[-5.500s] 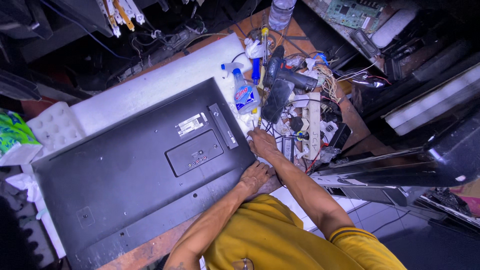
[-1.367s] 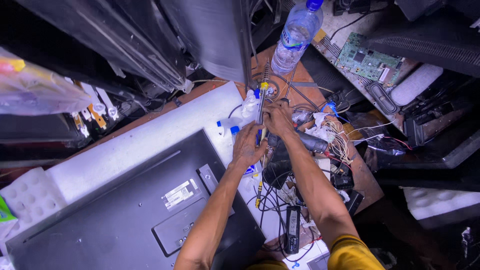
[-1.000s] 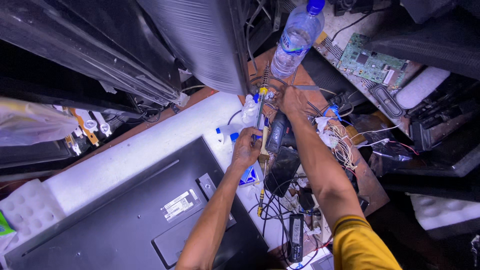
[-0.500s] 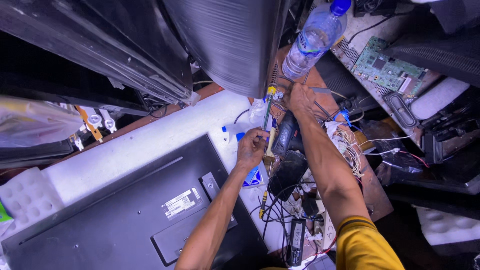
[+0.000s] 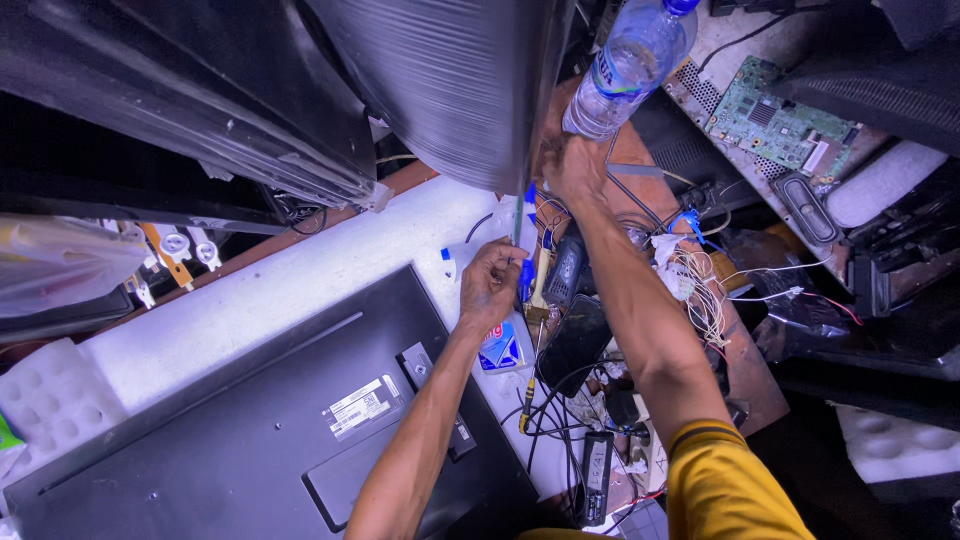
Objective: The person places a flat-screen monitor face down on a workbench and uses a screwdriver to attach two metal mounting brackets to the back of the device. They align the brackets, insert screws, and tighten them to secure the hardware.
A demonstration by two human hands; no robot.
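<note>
left hand (image 5: 490,285) sits curled just past the top edge of the tv back (image 5: 270,420), fingers closed round something thin and blue near the blue-handled tool (image 5: 527,275), though exactly what it pinches is hard to tell. right hand (image 5: 572,170) reaches further out, right under the water bottle (image 5: 625,65), fingers bent down into the clutter; can't tell if it grips anything. the tv lies face down on the white surface (image 5: 300,290). a dark panel (image 5: 450,80) leans over the far side. wires (image 5: 690,290) tangle beside the right forearm, and a green circuit board (image 5: 775,120) lies further right.
</note>
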